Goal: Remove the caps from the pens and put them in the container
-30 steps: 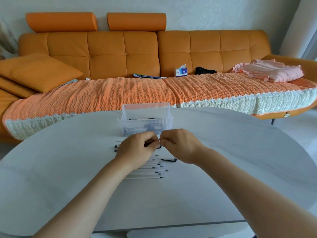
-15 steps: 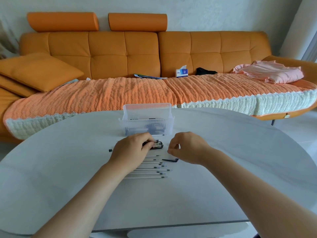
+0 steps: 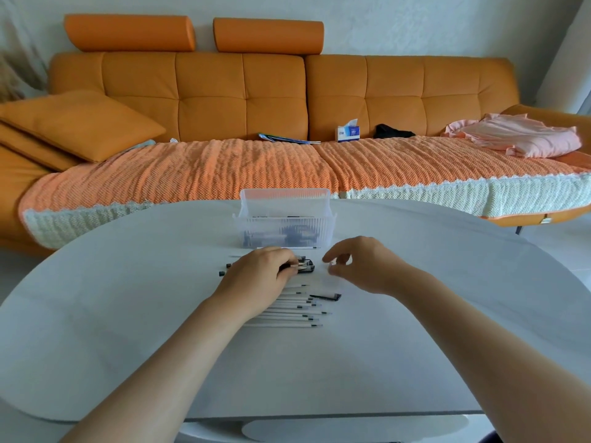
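While the left hand [image 3: 256, 279] is gripping several pens [image 3: 303, 266] before the container [image 3: 284, 230] near the table's [image 3: 128, 330] far edge, the right hand [image 3: 364, 270] is hovering beside them, fingers loosely curled. Uncapped pens [image 3: 287, 311] are lying beneath the left wrist.

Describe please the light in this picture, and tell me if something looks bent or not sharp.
Head view: soft, even daylight, only faint shadows under the left hand and right hand on the table. Head view: the wide lens bows the sofa back and table edge. Head view: the pens look slightly soft; the container's ribbed wall blurs its contents.
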`<state>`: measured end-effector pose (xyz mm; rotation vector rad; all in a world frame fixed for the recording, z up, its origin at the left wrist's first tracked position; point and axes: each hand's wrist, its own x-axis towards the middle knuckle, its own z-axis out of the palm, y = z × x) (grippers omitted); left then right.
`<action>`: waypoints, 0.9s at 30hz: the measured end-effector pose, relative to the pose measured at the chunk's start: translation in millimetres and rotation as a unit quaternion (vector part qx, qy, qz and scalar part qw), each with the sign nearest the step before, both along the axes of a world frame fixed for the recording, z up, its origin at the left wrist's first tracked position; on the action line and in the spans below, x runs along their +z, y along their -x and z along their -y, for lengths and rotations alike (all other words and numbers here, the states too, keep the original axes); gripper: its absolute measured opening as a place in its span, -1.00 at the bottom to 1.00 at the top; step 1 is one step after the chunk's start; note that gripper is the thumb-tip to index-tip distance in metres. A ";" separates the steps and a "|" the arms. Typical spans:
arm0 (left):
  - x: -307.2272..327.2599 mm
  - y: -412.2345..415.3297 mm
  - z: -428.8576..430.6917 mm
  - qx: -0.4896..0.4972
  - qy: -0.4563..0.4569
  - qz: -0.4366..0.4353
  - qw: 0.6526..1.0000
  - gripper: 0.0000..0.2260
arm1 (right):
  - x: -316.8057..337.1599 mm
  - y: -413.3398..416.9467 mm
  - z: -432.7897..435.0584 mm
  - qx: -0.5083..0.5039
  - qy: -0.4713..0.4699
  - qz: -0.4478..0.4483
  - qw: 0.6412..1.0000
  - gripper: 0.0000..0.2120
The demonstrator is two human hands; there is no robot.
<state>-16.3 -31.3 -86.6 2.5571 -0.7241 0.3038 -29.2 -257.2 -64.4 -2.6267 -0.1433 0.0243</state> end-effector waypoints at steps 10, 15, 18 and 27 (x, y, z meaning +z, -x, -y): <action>2.7 1.6 0.7 -0.004 0.007 -0.009 1.000 -0.87 | -13.1 -9.7 9.2 -0.005 0.068 0.033 0.997 -0.70; 4.8 3.3 -0.8 0.001 -0.012 0.009 1.000 -0.84 | -13.5 -15.7 0.7 0.013 0.120 0.040 0.992 -0.82; 4.5 3.3 -2.9 0.004 -0.020 0.009 1.000 -0.84 | -13.2 -16.7 0.1 0.010 0.111 0.050 0.993 -0.86; 2.9 -1.4 -4.1 -0.006 0.015 -0.010 1.000 -0.89 | -0.3 -5.0 -7.5 -0.015 -0.085 0.064 0.994 -0.74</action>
